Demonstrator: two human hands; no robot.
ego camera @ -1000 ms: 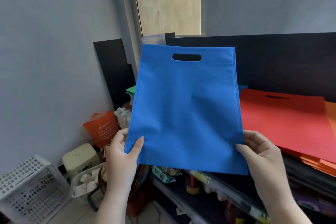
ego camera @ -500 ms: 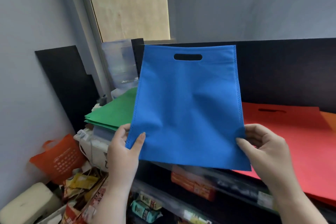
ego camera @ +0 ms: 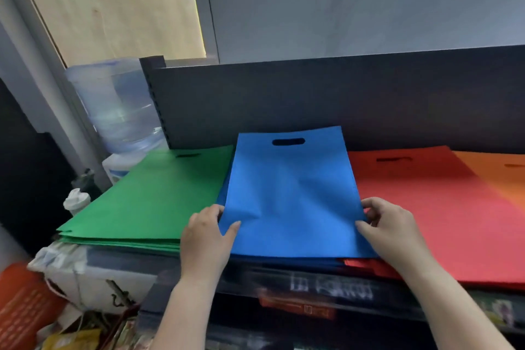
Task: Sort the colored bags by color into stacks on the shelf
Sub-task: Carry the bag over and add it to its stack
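Blue bag [ego camera: 292, 196], flat non-woven fabric, die-cut handle slot at far end, lies on blue stack on the shelf [ego camera: 312, 94], between green stack [ego camera: 147, 196] and red stack [ego camera: 443, 207]. Left hand [ego camera: 206, 236] and right hand [ego camera: 393, 229] each pinch a near corner.

No writing can be read. White characters on the shelf's [ego camera: 199, 267] front edge and print on an orange label [ego camera: 298, 307] below it are blurred.
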